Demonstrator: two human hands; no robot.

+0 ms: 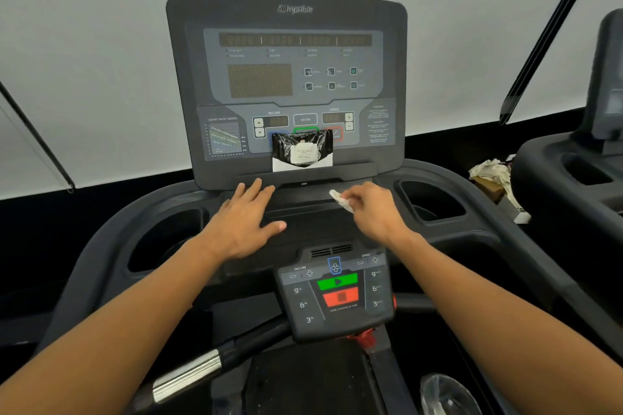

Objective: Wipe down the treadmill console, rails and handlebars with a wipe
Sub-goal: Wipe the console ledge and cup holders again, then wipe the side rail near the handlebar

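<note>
Two hands on console (286,84) shelf, right hand (374,209) pinching wipe (340,199), left hand (247,216) flat

left hand (247,222) flat on console (286,84) ledge | right hand (374,212) pinches wipe (340,199)

You face a pale grey wall (101,44) crossed by dark slanted bars (553,30), with a black band (84,189) running along its base. At your right stands part of a second dark machine (573,172). Between the two machines, crumpled pale paper (488,172) lies over a brown box (487,187). The light falls soft and even.
</note>
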